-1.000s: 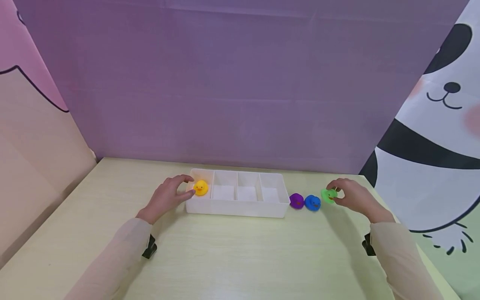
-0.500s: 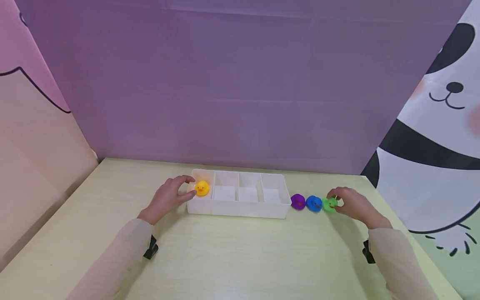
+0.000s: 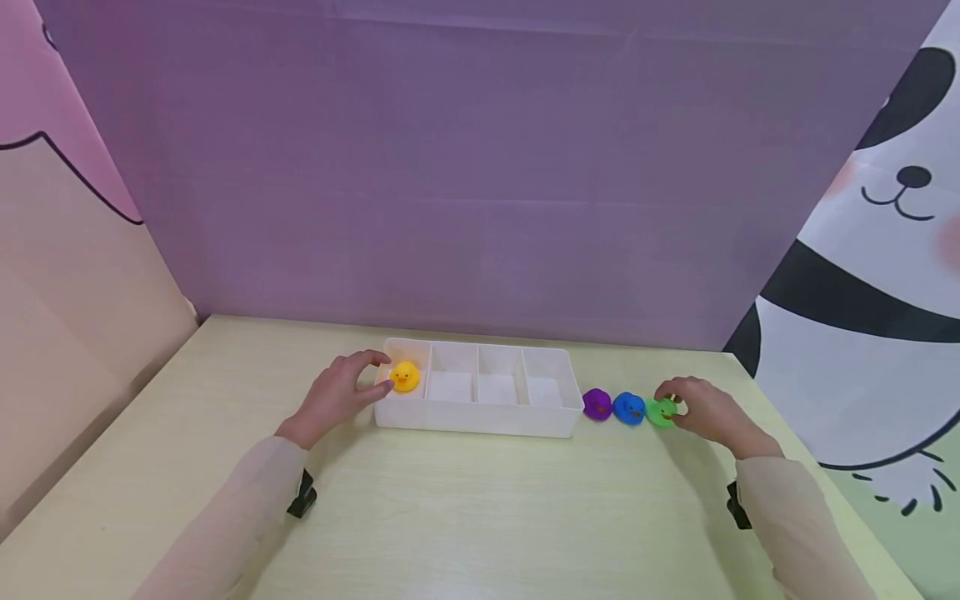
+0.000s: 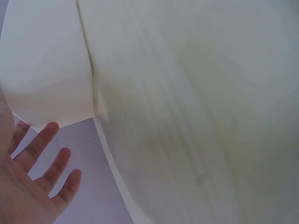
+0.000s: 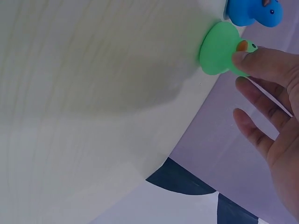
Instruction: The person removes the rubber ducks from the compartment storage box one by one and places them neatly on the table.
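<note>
A white box (image 3: 472,418) with several compartments stands on the table, a yellow rubber duck (image 3: 405,376) in its leftmost one. My left hand (image 3: 335,397) rests at the box's left end, thumb and index finger spread along the rim. In the left wrist view its fingers (image 4: 44,140) are loosely bent beside the white wall; the thumb is mostly hidden. My right hand (image 3: 708,412) pinches the head of a green rubber duck (image 3: 660,412) between thumb and finger. The right wrist view shows the green duck (image 5: 217,51) upright at the table surface, beside a blue duck (image 5: 252,11).
A purple duck (image 3: 597,405) sits right by the box's right end, with the blue duck (image 3: 629,408) beside it, lined up with the green one. A purple backdrop (image 3: 480,183) rises behind the table (image 3: 465,508). A panda-print panel (image 3: 870,367) stands at the right.
My right hand has brought the green duck nearer to me and down, in line with the blue and purple ducks. The left hand and the box have stayed in place.
</note>
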{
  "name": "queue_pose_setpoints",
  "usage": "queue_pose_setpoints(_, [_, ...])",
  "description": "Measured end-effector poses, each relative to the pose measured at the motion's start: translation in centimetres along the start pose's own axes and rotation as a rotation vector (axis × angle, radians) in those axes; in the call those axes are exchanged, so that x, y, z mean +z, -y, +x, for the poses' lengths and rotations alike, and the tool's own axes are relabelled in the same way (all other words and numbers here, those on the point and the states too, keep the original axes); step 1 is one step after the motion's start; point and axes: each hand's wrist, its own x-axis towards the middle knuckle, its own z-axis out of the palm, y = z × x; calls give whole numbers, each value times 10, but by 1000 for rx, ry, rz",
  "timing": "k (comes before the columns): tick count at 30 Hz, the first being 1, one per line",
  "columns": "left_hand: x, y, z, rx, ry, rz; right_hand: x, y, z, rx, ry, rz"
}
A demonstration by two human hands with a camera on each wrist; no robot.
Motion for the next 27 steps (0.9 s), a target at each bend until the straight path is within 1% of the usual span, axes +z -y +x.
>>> queue_pose_setpoints(5, [0, 1, 0, 8, -4, -7, 0, 0, 1, -5, 2, -16])
queue_pose_setpoints(13, [-1, 0, 0, 3, -3, -8, -1, 3, 0, 12, -1, -21])
queue_pose_setpoints(21, [-1, -1, 0, -5, 2, -8, -2, 2, -2, -25, -23, -37])
queue_pose_setpoints(27, [-1, -1, 0, -7, 7, -10, -9, 2, -3, -29, -30, -40])
